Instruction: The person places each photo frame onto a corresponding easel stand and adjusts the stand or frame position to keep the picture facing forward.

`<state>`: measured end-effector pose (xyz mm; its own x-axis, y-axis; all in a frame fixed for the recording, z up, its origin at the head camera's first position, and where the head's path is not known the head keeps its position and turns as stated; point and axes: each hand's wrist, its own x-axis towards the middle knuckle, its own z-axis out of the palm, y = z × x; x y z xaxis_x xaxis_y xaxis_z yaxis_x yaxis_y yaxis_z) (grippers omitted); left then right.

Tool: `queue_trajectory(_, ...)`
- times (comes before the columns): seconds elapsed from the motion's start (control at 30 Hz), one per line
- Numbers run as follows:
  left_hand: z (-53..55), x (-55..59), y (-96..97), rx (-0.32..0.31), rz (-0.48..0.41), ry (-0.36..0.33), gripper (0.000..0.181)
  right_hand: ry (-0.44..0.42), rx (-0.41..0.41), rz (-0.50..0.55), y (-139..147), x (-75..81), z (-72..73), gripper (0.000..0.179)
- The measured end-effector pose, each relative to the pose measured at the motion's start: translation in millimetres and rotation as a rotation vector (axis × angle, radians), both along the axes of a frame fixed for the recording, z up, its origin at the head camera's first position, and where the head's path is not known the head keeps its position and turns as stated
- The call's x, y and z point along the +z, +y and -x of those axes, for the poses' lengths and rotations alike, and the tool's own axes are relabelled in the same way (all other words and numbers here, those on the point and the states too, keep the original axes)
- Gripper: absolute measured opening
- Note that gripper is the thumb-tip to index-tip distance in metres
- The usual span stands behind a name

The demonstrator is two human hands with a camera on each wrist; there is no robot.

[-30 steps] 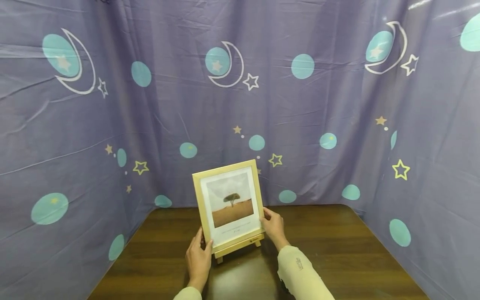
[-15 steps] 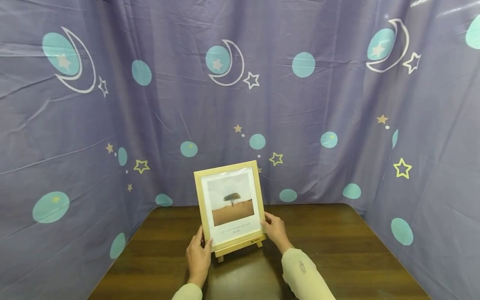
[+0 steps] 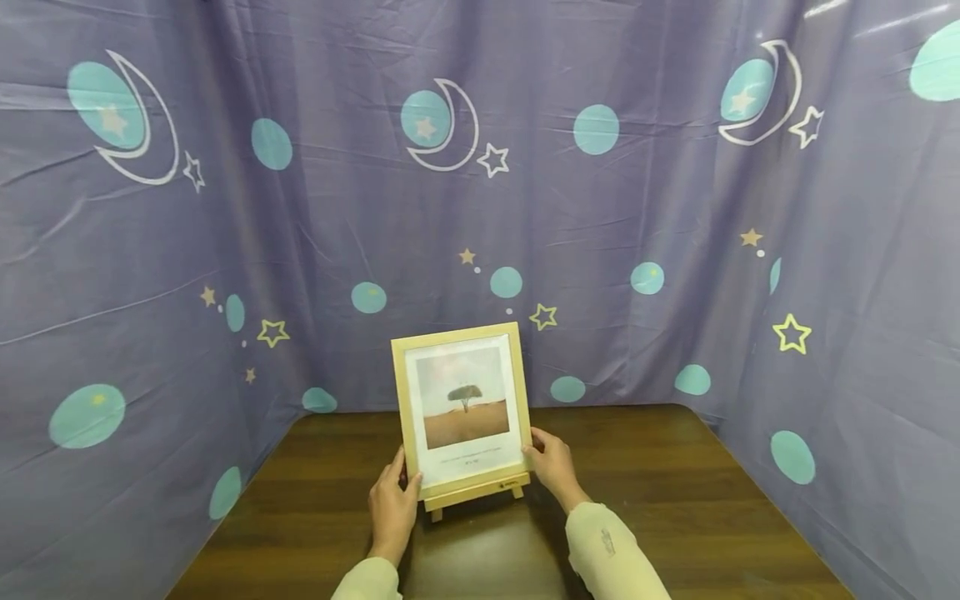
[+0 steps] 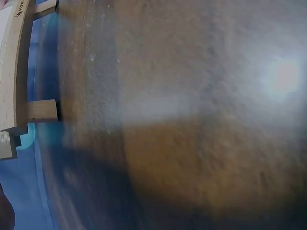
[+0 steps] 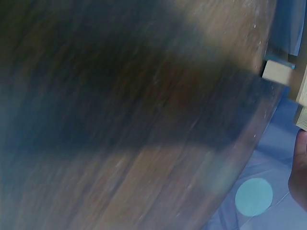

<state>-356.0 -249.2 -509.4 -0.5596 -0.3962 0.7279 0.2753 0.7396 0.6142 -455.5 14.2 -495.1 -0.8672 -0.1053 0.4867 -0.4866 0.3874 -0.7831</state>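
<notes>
A light wooden picture frame [image 3: 465, 479] leans on a small wooden easel [image 3: 478, 492], tilted slightly to the left in the head view. Behind its glass is a print of a lone tree on brown ground. My left hand [image 3: 392, 510] holds the frame's lower left edge, thumb in front and the other fingers partly hidden behind. On the lower right edge, my right hand [image 3: 557, 468] pinches it the same way. The left wrist view shows the easel's ledge and front leg [image 4: 43, 110]; the right wrist view catches another leg [image 5: 278, 73] beside my fingers [image 5: 300, 167].
The easel stands on a dark brown wooden table [image 3: 660, 500] with a glossy surface. A purple curtain [image 3: 570, 225] printed with moons, stars and teal dots hangs behind it and along both sides.
The frame and easel have shifted slightly right and turned a little more upright. My right hand sits slightly lower along the edge; both hands keep their hold.
</notes>
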Motion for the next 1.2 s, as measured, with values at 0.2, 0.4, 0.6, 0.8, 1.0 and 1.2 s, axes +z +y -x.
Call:
queue_trajectory(0.2,4.1,2.2,0.4,-0.057,-0.009,-0.043,0.058,-0.017,-0.057,-0.001,5.6,-3.1,-3.3,0.035)
queue_trajectory(0.4,5.8,5.8,-0.1,-0.069,-0.025,-0.084,0.058,0.031,-0.072,-0.038,8.1,-1.4,-8.2,0.035)
queue_trajectory(0.6,9.4,6.7,-1.4,-0.089,-0.026,-0.115,0.057,0.005,-0.098,-0.028,9.8,-0.1,-15.4,0.035)
queue_trajectory(0.8,13.5,8.6,-1.6,-0.120,-0.030,-0.145,0.057,0.015,-0.116,-0.020,13.6,-2.3,-23.5,0.034)
queue_trajectory(1.0,18.5,12.2,-0.2,-0.139,-0.011,-0.167,0.057,0.017,-0.153,-0.025,17.9,-4.2,-30.3,0.035)
queue_trajectory(1.2,19.9,13.9,-1.4,-0.161,-0.019,-0.181,0.057,-0.013,-0.197,-0.009,15.6,-2.4,-34.9,0.036)
